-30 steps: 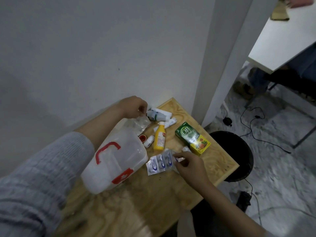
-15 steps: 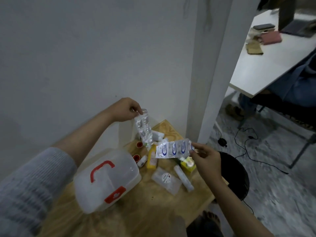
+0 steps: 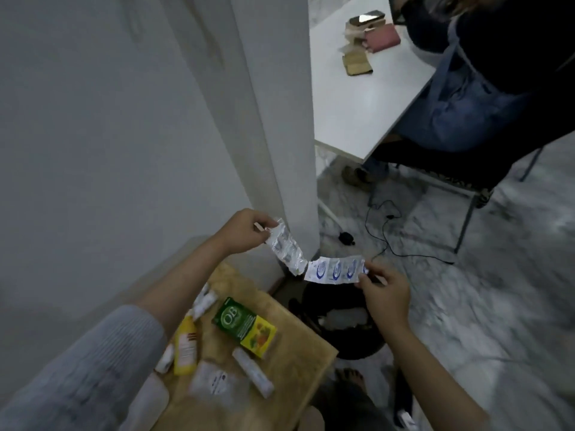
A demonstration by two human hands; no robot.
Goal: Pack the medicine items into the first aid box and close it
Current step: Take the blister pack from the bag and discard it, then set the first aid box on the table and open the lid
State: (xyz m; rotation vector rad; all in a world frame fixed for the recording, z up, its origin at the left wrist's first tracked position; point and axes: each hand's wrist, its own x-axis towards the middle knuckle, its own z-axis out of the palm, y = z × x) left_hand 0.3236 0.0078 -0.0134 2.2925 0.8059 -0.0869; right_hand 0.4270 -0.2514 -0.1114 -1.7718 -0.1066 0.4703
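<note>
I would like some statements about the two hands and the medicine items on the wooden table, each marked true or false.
1. The left hand holds a silver blister strip by its upper end. True.
2. The right hand is empty. False: it pinches a white sachet strip with blue print at one end.
3. The green and yellow box lies on the wooden table. True.
4. The yellow bottle stands upright. False: it lies on its side on the table.
5. Both strips are held up in the air, above the table. True.
</note>
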